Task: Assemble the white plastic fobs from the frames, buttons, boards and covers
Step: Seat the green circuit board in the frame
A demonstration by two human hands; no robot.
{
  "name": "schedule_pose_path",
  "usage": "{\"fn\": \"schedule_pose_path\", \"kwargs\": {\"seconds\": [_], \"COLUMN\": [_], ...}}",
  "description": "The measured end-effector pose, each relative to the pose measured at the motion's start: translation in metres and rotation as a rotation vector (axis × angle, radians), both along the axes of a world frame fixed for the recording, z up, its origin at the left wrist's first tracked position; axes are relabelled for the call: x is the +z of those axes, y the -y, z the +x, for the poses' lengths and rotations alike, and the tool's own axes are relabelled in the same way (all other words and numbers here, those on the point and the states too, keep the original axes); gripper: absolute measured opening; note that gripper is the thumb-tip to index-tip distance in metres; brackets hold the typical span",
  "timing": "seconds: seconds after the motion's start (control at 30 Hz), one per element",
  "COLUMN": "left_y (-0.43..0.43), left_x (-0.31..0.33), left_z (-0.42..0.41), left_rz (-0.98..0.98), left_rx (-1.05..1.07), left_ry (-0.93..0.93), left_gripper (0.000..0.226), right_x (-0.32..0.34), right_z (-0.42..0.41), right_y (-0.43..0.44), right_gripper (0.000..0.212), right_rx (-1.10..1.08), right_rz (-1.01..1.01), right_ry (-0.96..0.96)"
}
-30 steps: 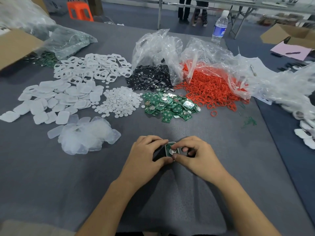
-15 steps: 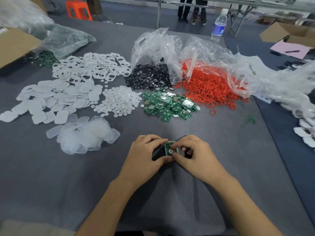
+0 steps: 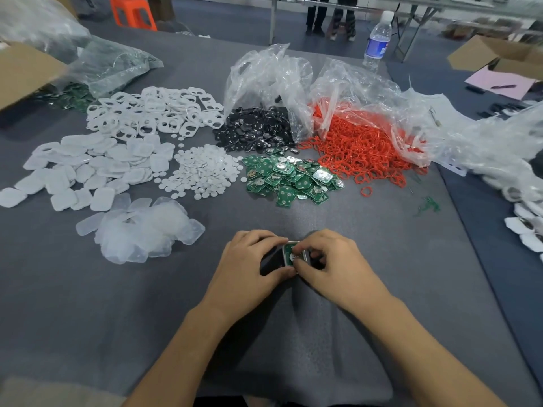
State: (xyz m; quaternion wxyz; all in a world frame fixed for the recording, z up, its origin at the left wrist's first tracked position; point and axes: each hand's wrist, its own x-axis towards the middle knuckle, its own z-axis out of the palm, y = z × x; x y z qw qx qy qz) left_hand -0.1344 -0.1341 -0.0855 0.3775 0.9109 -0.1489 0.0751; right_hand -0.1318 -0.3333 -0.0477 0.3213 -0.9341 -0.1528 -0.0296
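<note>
1. Left hand [image 3: 249, 267] fingers curl round the half-built fob [image 3: 291, 253], held low over the near-centre tabletop [image 3: 117, 304].
2. Right hand [image 3: 333, 267] fingers pinch the fob's right edge.
3. Green board pile [image 3: 291, 179] sits farther back.

Both hands [image 3: 293, 259] hide most of the fob [image 3: 291, 254].

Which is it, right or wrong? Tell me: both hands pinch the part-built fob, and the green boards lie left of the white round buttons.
One thing is wrong: in the head view the green boards lie right of the white round buttons. The left hand and right hand do pinch the part-built fob.
</note>
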Motion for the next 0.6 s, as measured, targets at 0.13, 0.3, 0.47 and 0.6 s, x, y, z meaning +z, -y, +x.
{"fn": "schedule_pose_path", "kwargs": {"seconds": [0.13,0.3,0.47,0.6], "left_y": [0.001,0.0015,0.0016,0.0008], "left_x": [0.0011,0.0037,0.0045,0.0046], "left_z": [-0.0001,-0.001,-0.0011,-0.0015], "left_rz": [0.004,0.003,0.005,0.017], "left_rx": [0.008,0.008,0.006,0.0], "left_ry": [0.004,0.001,-0.007,0.002], "left_gripper": [0.055,0.054,0.054,0.055], "right_x": [0.0025,0.0025,0.0008,0.0001], "right_z": [0.0005,-0.002,-0.0015,-0.0022], "right_y": [-0.0006,0.0021,0.0019,0.0031], "right_gripper": [0.014,0.015,0.017,0.016], "right_rx": [0.025,0.047,0.044,0.044], "right_rz": [-0.032,-0.044,-0.053,-0.046], "right_ry": [0.015,0.019,0.028,0.05]}}
